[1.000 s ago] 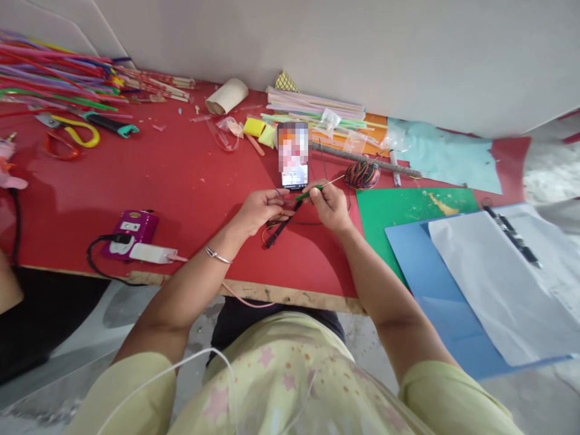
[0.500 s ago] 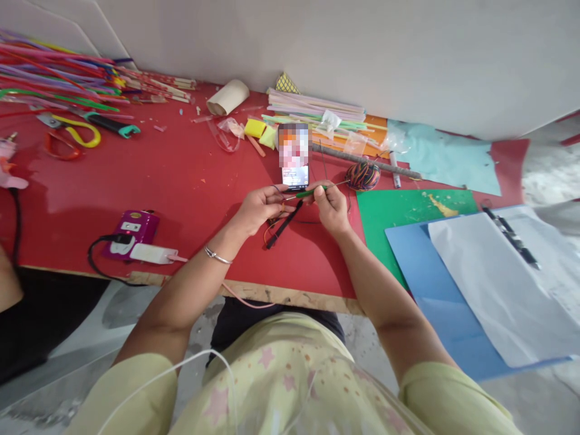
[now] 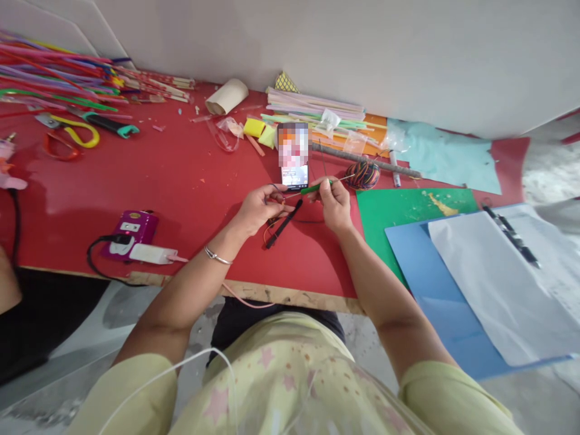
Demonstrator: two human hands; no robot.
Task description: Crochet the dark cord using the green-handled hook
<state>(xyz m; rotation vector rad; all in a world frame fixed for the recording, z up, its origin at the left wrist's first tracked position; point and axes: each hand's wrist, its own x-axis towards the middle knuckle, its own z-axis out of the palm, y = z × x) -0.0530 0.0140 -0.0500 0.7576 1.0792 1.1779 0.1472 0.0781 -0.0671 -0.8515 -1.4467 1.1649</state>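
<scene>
My right hand [image 3: 334,202] is closed around a crochet hook with a green handle [image 3: 312,188]; its thin metal tip points left toward my other hand. My left hand [image 3: 263,208] pinches dark yarn [image 3: 274,188] between its fingers, and the hook's tip meets it there. A multicoloured yarn ball [image 3: 362,176] lies to the right of my right hand. Between and below the hands, a black stick-like thing [image 3: 284,225] rests on the red table with a loop of orange strand beside it. Just beyond my hands stands a phone [image 3: 294,175] with a lit screen.
Pipe cleaners [image 3: 54,72], scissors [image 3: 72,134] and a purple power adapter [image 3: 132,232] are on the left. Straws [image 3: 317,104], a cardboard tube [image 3: 227,96] and a grey rod [image 3: 376,162] lie at the back. A green sheet [image 3: 408,208] and blue folder [image 3: 435,302] lie right.
My right hand has shifted slightly up and turned with the crochet hook, whose handle now slants more. My left hand stays nearly in place with the yarn.
</scene>
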